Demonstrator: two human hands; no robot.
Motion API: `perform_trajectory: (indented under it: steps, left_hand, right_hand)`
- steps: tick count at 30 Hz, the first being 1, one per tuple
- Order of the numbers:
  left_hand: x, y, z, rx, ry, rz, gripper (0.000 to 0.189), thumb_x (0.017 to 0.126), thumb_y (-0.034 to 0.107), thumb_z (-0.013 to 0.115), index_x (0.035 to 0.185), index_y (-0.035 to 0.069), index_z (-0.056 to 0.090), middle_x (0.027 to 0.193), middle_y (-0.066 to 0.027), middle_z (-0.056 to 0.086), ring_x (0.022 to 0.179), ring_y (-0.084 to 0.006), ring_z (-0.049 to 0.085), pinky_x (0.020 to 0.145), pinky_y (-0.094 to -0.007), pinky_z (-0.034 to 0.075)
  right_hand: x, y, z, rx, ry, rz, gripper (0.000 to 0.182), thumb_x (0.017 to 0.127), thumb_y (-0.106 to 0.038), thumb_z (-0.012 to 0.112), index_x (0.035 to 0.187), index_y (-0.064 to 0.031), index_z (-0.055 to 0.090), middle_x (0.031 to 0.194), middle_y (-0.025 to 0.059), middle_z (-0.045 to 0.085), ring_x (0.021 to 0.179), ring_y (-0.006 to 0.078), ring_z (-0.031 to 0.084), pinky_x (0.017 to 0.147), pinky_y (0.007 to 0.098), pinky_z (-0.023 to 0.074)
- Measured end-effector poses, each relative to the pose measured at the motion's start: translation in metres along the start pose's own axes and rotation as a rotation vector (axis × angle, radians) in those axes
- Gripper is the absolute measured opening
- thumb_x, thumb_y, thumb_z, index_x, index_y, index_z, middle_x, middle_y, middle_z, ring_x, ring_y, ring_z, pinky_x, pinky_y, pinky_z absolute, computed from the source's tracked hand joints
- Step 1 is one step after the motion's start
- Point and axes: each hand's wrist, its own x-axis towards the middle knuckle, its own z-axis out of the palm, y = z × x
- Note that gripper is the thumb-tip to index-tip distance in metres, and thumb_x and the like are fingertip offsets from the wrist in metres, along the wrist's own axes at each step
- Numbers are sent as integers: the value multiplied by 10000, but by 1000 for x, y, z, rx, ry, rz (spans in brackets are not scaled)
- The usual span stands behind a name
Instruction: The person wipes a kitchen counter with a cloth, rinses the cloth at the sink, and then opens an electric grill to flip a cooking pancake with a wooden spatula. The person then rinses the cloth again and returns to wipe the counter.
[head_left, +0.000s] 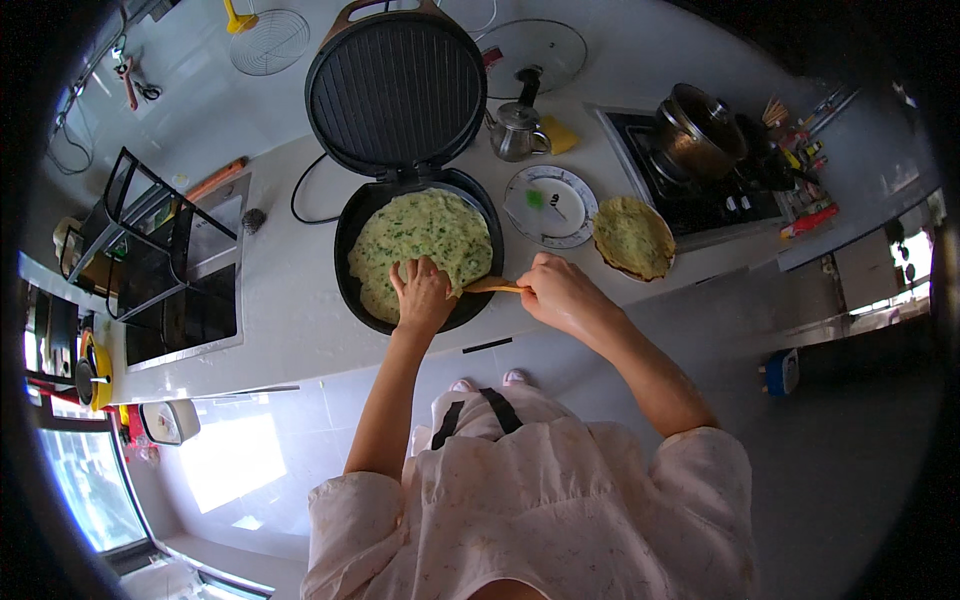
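A pale batter pancake flecked with green (420, 236) lies in the round black pan of an electric griddle (343, 259), whose ridged lid (397, 90) stands raised behind it. My left hand (424, 292) rests with spread fingers on the pancake's near edge. In my right hand (559, 292) is the handle of a wooden spatula (491, 285); its blade meets the pancake's edge close to my left fingers. Right of the griddle are a patterned plate (551, 206) with a small green patch, and a plate stacked with browned pancakes (634, 238).
A metal kettle (516, 131) and a yellow cloth (559, 135) stand behind the plates. A pot (694, 139) sits on the gas hob (622, 127) at right. The sink (240, 300) and a black rack (154, 225) are at left. A power cord (296, 199) loops beside the griddle.
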Motion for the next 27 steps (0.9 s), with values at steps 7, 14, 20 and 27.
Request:
perform_trajectory:
  steps: [7, 14, 20, 27]
  left_hand:
    - [1, -1, 3, 9, -13, -14, 118, 585, 136, 682, 677, 120, 610, 953, -64, 440, 1013, -247, 387, 946, -512, 155]
    - [-30, -3, -53, -336, 214, 61, 314, 627, 96, 665, 916, 108, 545, 950, -98, 448, 972, -277, 401, 884, -428, 259]
    - [-77, -27, -108, -298, 475, -149, 267, 692, 17, 600, 945, 69, 532, 936, -98, 482, 919, -282, 429, 808, -380, 345]
    - [-79, -41, -62, -290, 409, -117, 170, 628, 50, 647, 776, 102, 581, 862, -65, 499, 900, -257, 450, 803, -377, 338]
  right_hand:
    - [4, -12, 8, -118, -70, -18, 124, 702, -67, 538, 758, 5, 623, 867, 181, 527, 761, 312, 563, 708, 371, 466]
    - [-32, -17, 42, 27, 83, 86, 144, 709, -47, 557, 839, 2, 591, 784, 167, 532, 708, 311, 556, 637, 379, 469]
    - [-44, -6, 82, 273, 277, 107, 203, 689, -28, 593, 890, -3, 590, 731, 145, 557, 684, 294, 556, 614, 355, 461]
    - [-45, 10, 67, 334, 274, 94, 263, 688, -41, 605, 946, 13, 593, 790, 165, 594, 698, 272, 595, 627, 321, 474]
